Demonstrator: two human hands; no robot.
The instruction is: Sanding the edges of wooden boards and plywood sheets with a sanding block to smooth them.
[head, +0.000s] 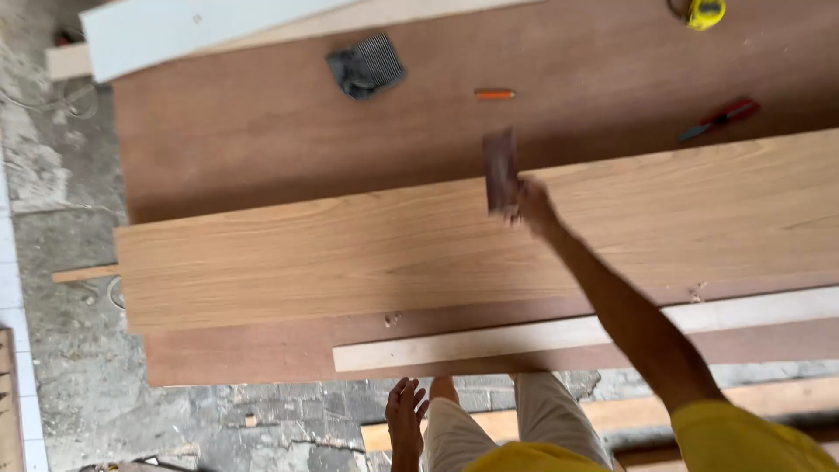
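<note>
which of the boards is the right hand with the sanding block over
The light oak-grain board, lying across the darker reddish plywood sheet. The right hand holds the sanding block at its far edge.

Far edge of my bench: yellow tape measure [704, 12]
Dark sheet: orange pencil [495, 93], red-handled pliers [722, 118], notched spreader [366, 65]
Near me: pale wood strip [489, 344]
Below: cracked concrete floor [79, 385]

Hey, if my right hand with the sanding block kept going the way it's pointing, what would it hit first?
Probably the orange pencil on the reddish-brown board; the right hand and its sanding block point up-frame, though motion blur makes that uncertain.
</note>
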